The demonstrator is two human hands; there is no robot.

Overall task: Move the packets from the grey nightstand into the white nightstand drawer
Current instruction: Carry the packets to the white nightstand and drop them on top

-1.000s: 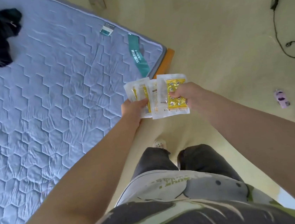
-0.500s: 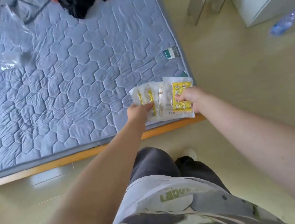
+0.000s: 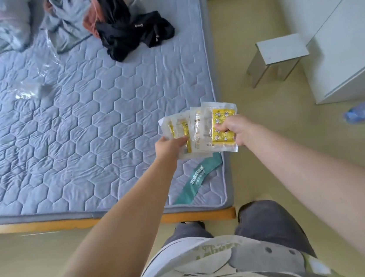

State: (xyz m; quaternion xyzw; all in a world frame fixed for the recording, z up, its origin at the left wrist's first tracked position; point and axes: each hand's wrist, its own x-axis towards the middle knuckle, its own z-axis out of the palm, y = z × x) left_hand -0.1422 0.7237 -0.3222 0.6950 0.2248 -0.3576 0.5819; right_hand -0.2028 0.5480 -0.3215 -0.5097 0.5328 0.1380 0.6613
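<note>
Right now you are holding a fan of packets (image 3: 198, 127) out in front of you with both hands, up in the air above the near right corner of the mattress (image 3: 84, 126). Your left hand (image 3: 170, 144) is gripping the left side of the fan, its thumb curling over the face of the leftmost packets and pinching them near their lower edge. Your right hand (image 3: 235, 127) is closing on the rightmost packet, with the thumb pressing onto its yellow printed panel and the other fingers tucking behind where you cannot see them. The packets are clear with yellow inserts, and they are overlapping one another, touching, with their tops spreading away from you. Just below them a green strap (image 3: 195, 180) is lying across the mattress corner, and an orange bed frame (image 3: 197, 215) is showing along the near edge. Farther up the mattress a heap of black clothes (image 3: 133, 32) is lying beside grey fabric, and a crumpled piece of clear plastic (image 3: 30, 92) is sitting well to the left. Off to your right, on the pale floor (image 3: 269, 146), a small white stool (image 3: 281, 49) is standing just beside a tall white cabinet (image 3: 349, 51), and a blue plastic bottle (image 3: 364, 109) is showing, blurred, near the right edge. Your legs in dark trousers are standing near the foot of the bed.
</note>
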